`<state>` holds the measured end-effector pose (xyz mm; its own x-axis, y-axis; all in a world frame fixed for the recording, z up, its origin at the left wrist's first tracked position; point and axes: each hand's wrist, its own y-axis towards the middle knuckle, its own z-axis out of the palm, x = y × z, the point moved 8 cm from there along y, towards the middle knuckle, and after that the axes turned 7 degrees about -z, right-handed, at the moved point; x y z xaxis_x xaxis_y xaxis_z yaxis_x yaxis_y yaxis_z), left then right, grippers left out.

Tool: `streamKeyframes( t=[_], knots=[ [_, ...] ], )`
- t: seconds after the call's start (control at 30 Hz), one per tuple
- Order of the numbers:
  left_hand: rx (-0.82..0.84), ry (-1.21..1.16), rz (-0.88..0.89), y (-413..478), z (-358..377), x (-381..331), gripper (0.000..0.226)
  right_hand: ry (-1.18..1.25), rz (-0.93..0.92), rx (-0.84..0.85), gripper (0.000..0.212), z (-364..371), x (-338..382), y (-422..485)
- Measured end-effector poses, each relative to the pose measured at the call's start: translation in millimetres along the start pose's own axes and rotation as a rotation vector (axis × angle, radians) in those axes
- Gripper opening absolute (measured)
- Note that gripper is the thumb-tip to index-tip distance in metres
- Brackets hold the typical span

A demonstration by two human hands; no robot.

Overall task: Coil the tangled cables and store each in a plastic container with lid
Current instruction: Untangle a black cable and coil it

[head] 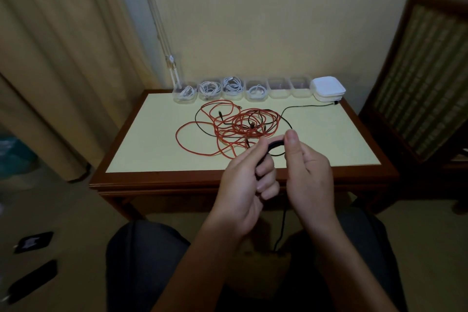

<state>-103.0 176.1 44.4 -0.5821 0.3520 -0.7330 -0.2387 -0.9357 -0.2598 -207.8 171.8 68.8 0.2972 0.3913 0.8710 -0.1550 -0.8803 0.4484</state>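
The left hand [243, 185] has its fingers curled round a few small loops of the thin black cable [274, 145]. The right hand [306, 167] pinches the same cable between thumb and finger. Both hands are on the near side of the big messy heap of red cable [243, 125].

From the hands the black cable goes into the red heap. It comes out on the heap's far right side and ends beside the stack of white square lids [328, 88]. One bit also hangs down, nearer than the heap.

The black cable looks mixed in with the red one. A hard pull could make a tight knot, or drag the whole red heap toward the person and off the table. The far end could catch the lids and knock them over. If the left hand lets go a little, the loops could spring open.

Behind the heap, two clear plastic boxes [278, 87] look empty.
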Motion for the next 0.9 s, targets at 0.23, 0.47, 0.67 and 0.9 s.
streamKeyframes(
  t=[0.23,0.47,0.67,0.9],
  knots=[
    [-0.012,-0.009,-0.011,-2,-1,-2,0.033,-0.015,-0.044,0.054,0.043,5,2,2],
    [-0.045,-0.038,-0.094,2,-8,-6,0.030,-0.026,-0.097,0.134,0.032,3,6,3],
    [-0.049,-0.173,-0.097,2,-23,-20,0.025,0.019,-0.064,0.134,0.056,-4,0,9],
    [-0.014,-0.484,-0.068,0,-44,-50,0.021,-0.023,-0.004,0.136,0.036,-20,-11,13]
  ],
)
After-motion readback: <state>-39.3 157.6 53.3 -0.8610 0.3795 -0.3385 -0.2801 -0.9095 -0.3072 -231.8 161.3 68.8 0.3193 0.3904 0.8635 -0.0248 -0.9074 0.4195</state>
